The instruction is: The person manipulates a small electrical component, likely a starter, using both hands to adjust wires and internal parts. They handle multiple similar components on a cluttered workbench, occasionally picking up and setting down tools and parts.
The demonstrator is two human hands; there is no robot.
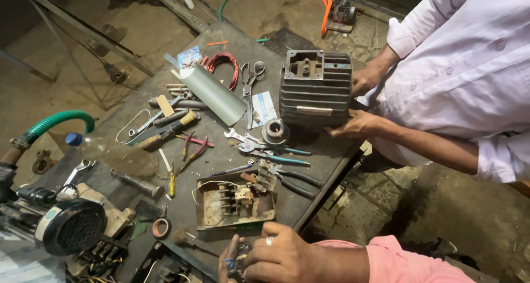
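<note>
At the bottom edge, my right hand [284, 256], with a ring and a pink sleeve behind it, closes over a small dark electrical part with coloured wires [238, 262]. Only a few fingers of my left hand [226, 263] show beneath it, gripping the same part. Just above them a rusty open switch box [234, 203] lies on the dark metal table [326, 150]. Across the table, a person in a white shirt holds a ribbed dark motor housing [316, 88] with one hand [364, 80] behind it and the other hand [353, 125] at its base.
Pliers [292, 178], spanners [243, 136], screwdrivers [171, 129], scissors [251, 81], a grey rolled sheet [212, 92], a red wire coil [223, 65] and a bearing cap [275, 131] litter the table. A plastic bottle [113, 153], green hose [55, 122] and black fan cover [74, 226] lie left.
</note>
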